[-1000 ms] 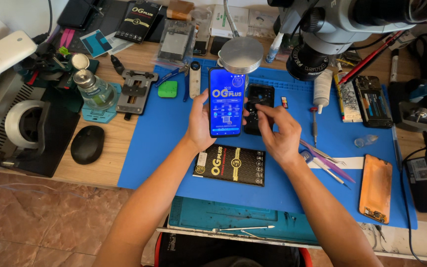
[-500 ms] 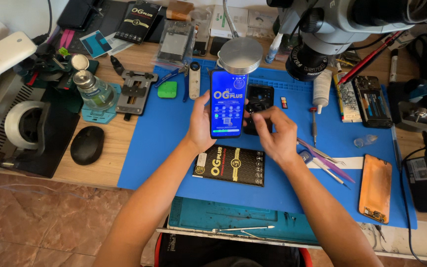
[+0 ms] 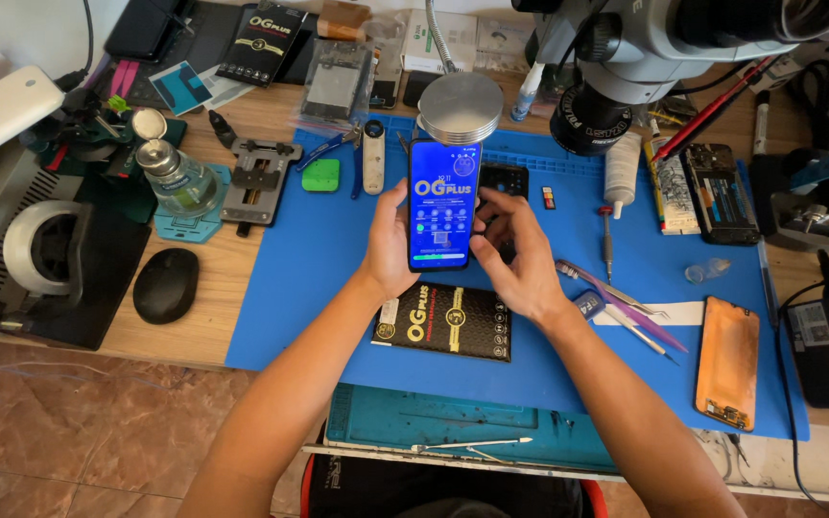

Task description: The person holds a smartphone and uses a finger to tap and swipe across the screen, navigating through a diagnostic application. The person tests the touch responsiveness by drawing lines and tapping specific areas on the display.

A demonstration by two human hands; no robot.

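Over the blue mat (image 3: 338, 288), the phone (image 3: 444, 203) is gripped upright by the left hand (image 3: 390, 245), while the right hand (image 3: 520, 254), earlier lower beside it, has been brought up against its right edge, fingers loosely closed.

Wooden workbench (image 3: 242, 264), light brown. Large blue work mat (image 3: 338, 259) covers middle.

On mat: black flat packet with gold print (image 3: 445, 321), green block (image 3: 320, 175), white slim tool (image 3: 373, 155), screwdriver (image 3: 607, 240), purple tweezers (image 3: 616, 299), white strip (image 3: 669, 314), orange phone back cover (image 3: 727, 363), opened phone (image 3: 720, 194) near right edge.

On bare wood, left of mat: black mouse (image 3: 166, 285), metal phone clamp jig (image 3: 260, 179), glass bottle (image 3: 171, 173) on teal pad.

Round metal weight (image 3: 460, 107) at mat's far edge.
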